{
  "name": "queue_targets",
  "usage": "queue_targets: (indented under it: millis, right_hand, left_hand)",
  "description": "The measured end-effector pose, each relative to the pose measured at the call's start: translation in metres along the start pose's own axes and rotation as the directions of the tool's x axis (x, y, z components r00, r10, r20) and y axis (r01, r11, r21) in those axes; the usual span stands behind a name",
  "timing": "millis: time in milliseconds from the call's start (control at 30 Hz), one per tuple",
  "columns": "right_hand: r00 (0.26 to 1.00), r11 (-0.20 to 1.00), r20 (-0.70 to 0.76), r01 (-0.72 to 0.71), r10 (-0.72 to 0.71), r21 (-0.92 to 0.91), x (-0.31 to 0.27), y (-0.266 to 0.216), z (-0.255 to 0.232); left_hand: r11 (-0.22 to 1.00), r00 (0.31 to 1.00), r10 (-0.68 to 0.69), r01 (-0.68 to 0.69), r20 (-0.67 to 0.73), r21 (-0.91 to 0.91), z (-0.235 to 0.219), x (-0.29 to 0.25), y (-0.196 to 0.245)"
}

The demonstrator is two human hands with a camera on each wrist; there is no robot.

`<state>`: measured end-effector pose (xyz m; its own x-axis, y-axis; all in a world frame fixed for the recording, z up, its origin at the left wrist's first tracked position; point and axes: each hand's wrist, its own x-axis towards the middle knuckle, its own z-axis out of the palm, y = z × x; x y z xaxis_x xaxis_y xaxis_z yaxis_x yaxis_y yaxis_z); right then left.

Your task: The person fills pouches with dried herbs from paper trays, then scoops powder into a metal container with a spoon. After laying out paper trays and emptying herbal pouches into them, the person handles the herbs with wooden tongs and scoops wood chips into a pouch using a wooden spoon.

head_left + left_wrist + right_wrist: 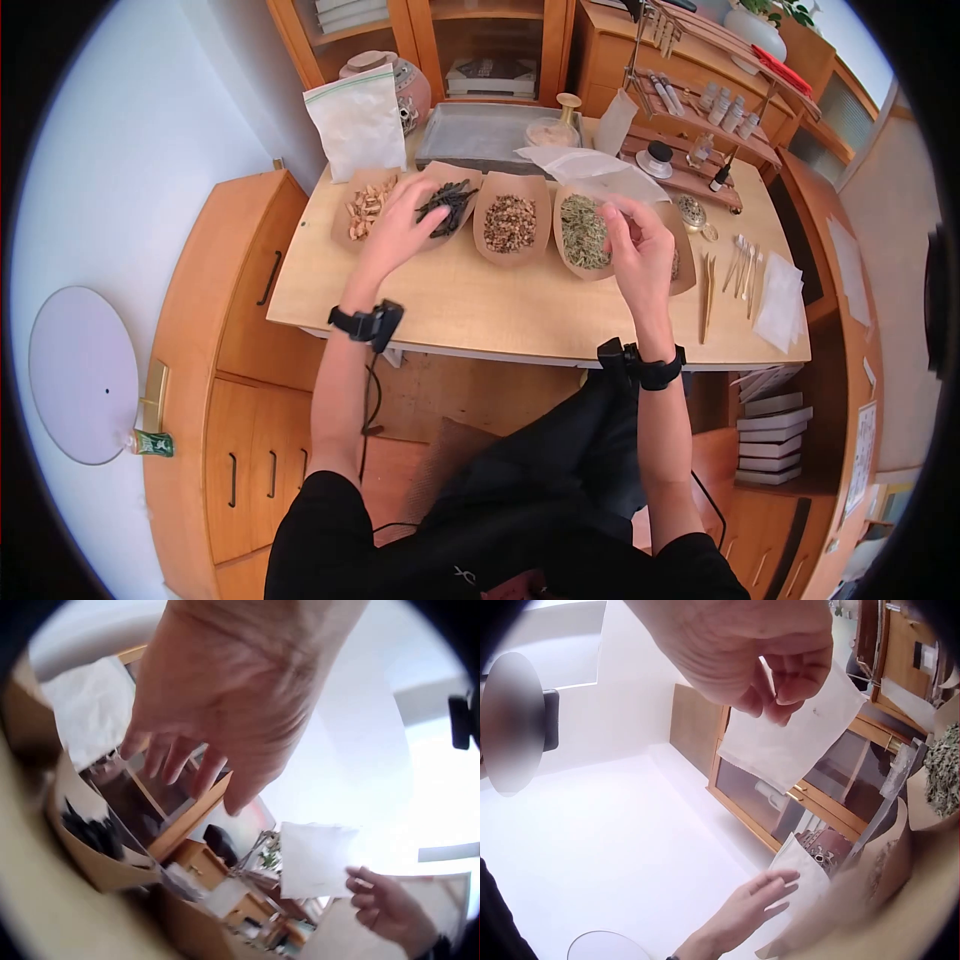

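Note:
My right hand (pixel 640 245) pinches a corner of a thin, flat white bag (pixel 600 172) between thumb and fingers. The bag spreads out squarely above the table in the right wrist view, near the tray of dried green herb (pixel 582 232). My left hand (pixel 398 228) is held with fingers extended and nothing in them, over the paper trays of pale brown dried slices (pixel 366 205) and black dried strips (pixel 447 205). Between the hands stands a tray of brown chopped bits (pixel 509 222). Another brown paper tray (pixel 683 275) is mostly hidden behind my right hand.
A white zip pouch (pixel 358 122) stands at the back left beside a grey tray (pixel 490 138). Wooden tweezers (pixel 708 298), small spoons (pixel 742 265) and more flat white bags (pixel 779 303) lie on the right. A wooden rack with vials (pixel 722 108) rises at the back right.

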<state>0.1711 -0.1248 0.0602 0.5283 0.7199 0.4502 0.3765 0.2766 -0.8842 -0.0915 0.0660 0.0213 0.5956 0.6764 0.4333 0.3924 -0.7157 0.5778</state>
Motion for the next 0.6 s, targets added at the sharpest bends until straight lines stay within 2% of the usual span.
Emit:
queue_targets:
  millis: [33,67,100,233,300,400,500,600]
  right_hand:
    - [1.000,0.999,0.003,-0.014,0.014,0.037,-0.002,0.002,-0.001]
    - [1.000,0.999,-0.004,-0.015,0.015,0.047,-0.003,0.005,0.000]
    - [1.000,0.999,0.001,-0.016,0.016,0.029,-0.004,0.008,0.001]
    - [0.999,0.999,0.015,0.032,-0.032,-0.012,-0.008,0.006,0.000]
    - [1.000,1.000,0.010,0.024,-0.024,0.015,-0.010,0.001,-0.002]
    - [1.000,0.999,0.008,0.026,-0.027,0.021,-0.012,-0.001,-0.009]
    - [0.999,0.999,0.006,0.042,-0.043,0.014,-0.014,0.001,-0.018]
    - [0.998,0.998,0.000,0.055,-0.055,0.032,-0.016,0.000,-0.024]
  left_hand:
    - [1.000,1.000,0.006,-0.006,0.004,0.011,-0.007,-0.011,-0.007]
    - [0.969,0.999,0.004,-0.015,0.049,0.245,-0.012,-0.023,-0.014]
    - [0.886,0.996,-0.011,-0.033,0.092,0.463,-0.014,-0.033,-0.014]
    - [0.858,0.995,-0.054,0.003,0.086,0.513,-0.008,-0.052,-0.014]
    - [0.893,0.986,-0.143,0.094,0.081,0.441,-0.001,-0.054,-0.016]
    - [0.922,0.995,-0.095,0.090,-0.004,0.377,0.008,-0.059,-0.014]
    - [0.941,0.999,-0.044,0.050,-0.026,0.336,0.009,-0.060,-0.006]
    - [0.944,0.998,-0.058,0.060,-0.015,0.325,0.007,-0.062,-0.002]
